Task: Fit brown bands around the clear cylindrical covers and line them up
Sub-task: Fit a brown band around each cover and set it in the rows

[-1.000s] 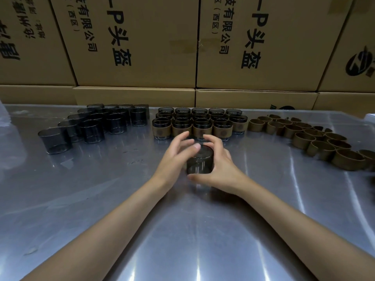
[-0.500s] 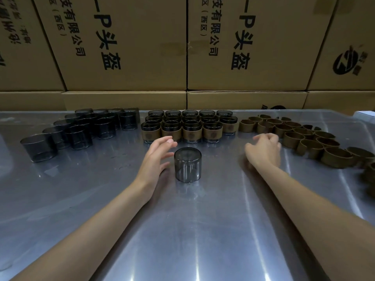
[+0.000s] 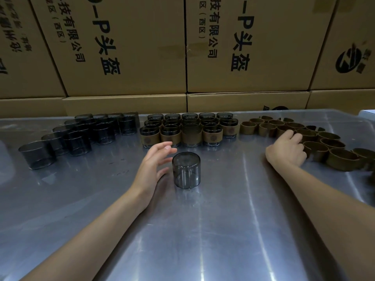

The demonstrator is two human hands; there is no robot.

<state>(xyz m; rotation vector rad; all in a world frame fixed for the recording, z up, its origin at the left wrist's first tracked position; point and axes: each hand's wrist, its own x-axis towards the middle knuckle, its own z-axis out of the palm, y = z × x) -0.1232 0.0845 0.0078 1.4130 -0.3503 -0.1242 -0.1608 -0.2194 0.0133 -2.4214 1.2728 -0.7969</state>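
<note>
A smoky clear cylindrical cover stands upside down, alone, on the steel table in front of me. My left hand hovers just left of it, fingers relaxed, not touching it. My right hand has reached the pile of loose brown bands at the right, its fingers curled against a band; the frame does not show whether they grip it. Banded covers stand in rows at the middle back. Bare covers are grouped at the back left.
Stacked cardboard boxes form a wall behind the steel table. A white object shows at the far right edge.
Both hands let go of the single cover. My right hand travelled right to the brown bands. My left hand stayed beside the cover.
</note>
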